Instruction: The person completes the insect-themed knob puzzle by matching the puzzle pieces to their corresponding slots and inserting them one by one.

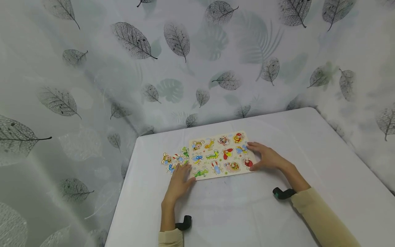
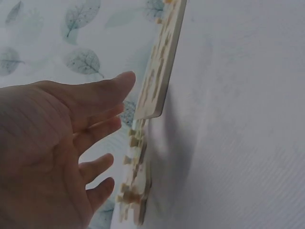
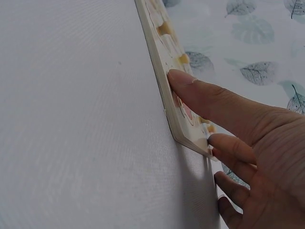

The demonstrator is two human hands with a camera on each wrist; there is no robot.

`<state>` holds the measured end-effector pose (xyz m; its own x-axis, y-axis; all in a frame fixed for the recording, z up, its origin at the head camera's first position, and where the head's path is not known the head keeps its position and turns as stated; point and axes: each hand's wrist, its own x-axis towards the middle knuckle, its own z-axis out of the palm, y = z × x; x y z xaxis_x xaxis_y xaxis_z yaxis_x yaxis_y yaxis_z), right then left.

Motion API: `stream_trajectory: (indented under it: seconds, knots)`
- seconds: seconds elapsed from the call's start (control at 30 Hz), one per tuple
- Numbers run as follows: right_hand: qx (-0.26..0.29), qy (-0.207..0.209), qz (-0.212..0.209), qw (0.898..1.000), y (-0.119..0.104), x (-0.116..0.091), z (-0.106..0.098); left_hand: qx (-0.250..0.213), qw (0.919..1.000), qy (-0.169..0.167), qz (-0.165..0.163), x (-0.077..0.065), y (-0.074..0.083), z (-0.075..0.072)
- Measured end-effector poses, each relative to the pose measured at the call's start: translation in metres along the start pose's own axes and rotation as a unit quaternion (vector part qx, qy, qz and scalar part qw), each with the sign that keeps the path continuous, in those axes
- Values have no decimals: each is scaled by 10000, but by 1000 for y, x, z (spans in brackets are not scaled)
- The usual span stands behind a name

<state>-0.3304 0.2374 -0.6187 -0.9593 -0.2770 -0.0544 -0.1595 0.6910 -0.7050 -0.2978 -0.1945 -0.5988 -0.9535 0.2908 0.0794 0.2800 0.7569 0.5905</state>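
Note:
A wooden peg puzzle board [image 1: 220,174] printed with several colourful insects lies flat on the white table. Loose insect pieces [image 1: 166,158] with small knobs [image 2: 127,161] cluster by its left edge. My left hand [image 1: 178,183] hovers at the board's near left corner, partly covering the pieces in the head view; in the left wrist view its fingers are spread with nothing between them. At the right end, my right hand [image 1: 268,157] has its thumb [image 3: 190,88] on the board near the front edge. Its other fingers stand spread around the right edge, holding nothing.
The white cloth-covered table [image 1: 228,209] extends around the board. Behind it and on the left hang pale curtains [image 1: 197,68] with a leaf print. Each wrist wears a black camera mount [image 1: 184,223].

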Motion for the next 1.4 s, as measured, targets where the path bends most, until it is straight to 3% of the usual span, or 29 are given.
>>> stream_trajectory:
  seconds: [0.17,0.37,0.6,0.9,1.4]
  knots:
    - [5,-48,-18,10000,-4,1,-4,19,9981,430,-445,-7,-8,-17]
    - [-67,-11,-1,10000,-4,1,-9,339,9871,1156,-1054,-18,-17,-29]
    - [12,-50,28,10000,-3,0,-10,451,9820,1141,-1433,-22,-20,-26]
    - [22,-57,16,10000,-4,1,-6,439,9769,1326,-1617,-17,-21,-19]
    - [75,-77,-82,9999,-5,2,-3,690,9727,1300,-1795,-17,-21,-24]
